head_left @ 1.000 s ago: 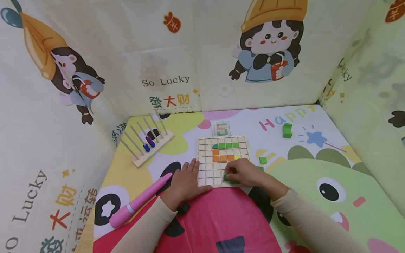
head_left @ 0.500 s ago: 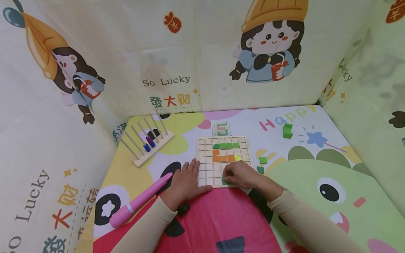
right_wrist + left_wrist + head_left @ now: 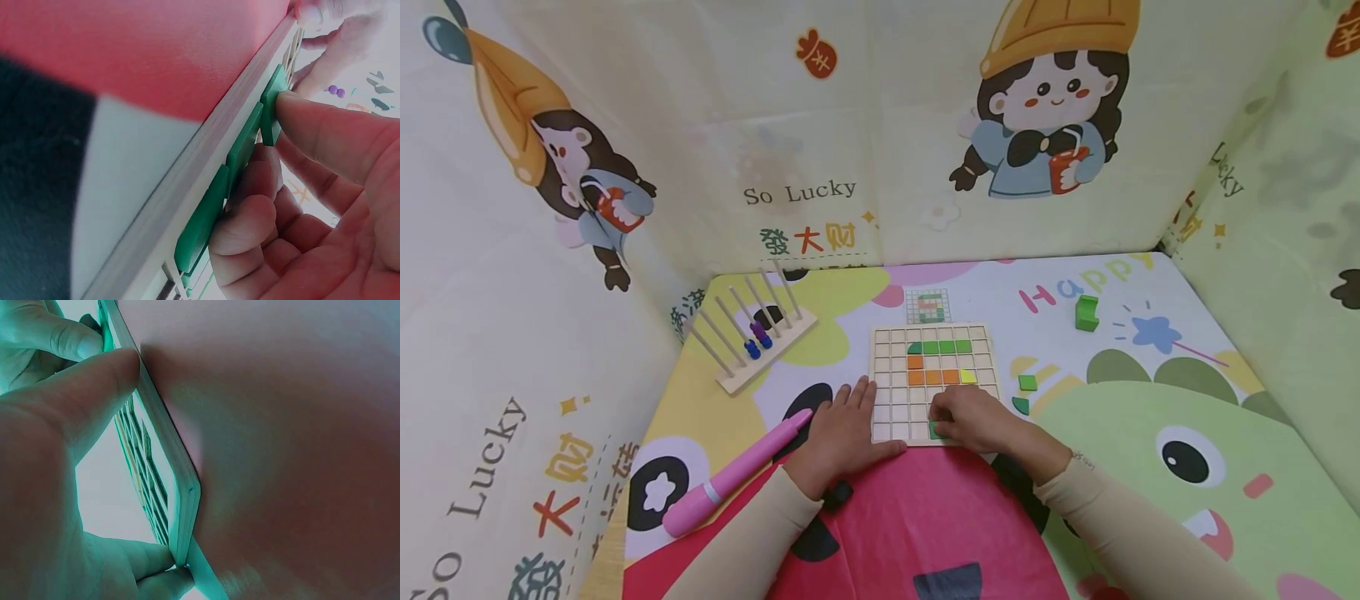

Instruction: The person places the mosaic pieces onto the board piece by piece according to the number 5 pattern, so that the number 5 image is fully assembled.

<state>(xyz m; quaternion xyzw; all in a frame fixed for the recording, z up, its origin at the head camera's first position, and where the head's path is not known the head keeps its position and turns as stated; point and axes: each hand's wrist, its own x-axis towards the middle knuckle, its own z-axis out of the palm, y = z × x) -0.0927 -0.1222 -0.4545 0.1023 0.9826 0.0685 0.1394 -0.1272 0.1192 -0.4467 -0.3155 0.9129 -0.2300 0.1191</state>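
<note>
A wooden grid board (image 3: 891, 408) lies on the table, with green, orange and yellow tiles (image 3: 932, 377) in its middle cells. My left hand (image 3: 841, 433) rests against the board's left side, fingers straight, thumb along the near edge. Over the near row, my right hand (image 3: 976, 417) pinches a green tile (image 3: 272, 109) between thumb and finger; it stands tilted in the right wrist view. Two more green pieces (image 3: 203, 219) sit beside it along the near edge, partly covered by the curled fingers. In the left wrist view the thumb (image 3: 100, 387) touches the board's rim.
Behind the board lies a small pattern card (image 3: 928, 307). A green square tile (image 3: 1027, 382) and a green quarter-round tile (image 3: 1020, 406) lie to its right, a green arch block (image 3: 1086, 313) farther back. At left are a peg rack (image 3: 767, 352) with beads and a pink pen-shaped stick (image 3: 737, 475).
My right hand has shifted slightly left and toward me over the near row, uncovering the green quarter-round tile at right. The left hand has stayed at the board's edge.
</note>
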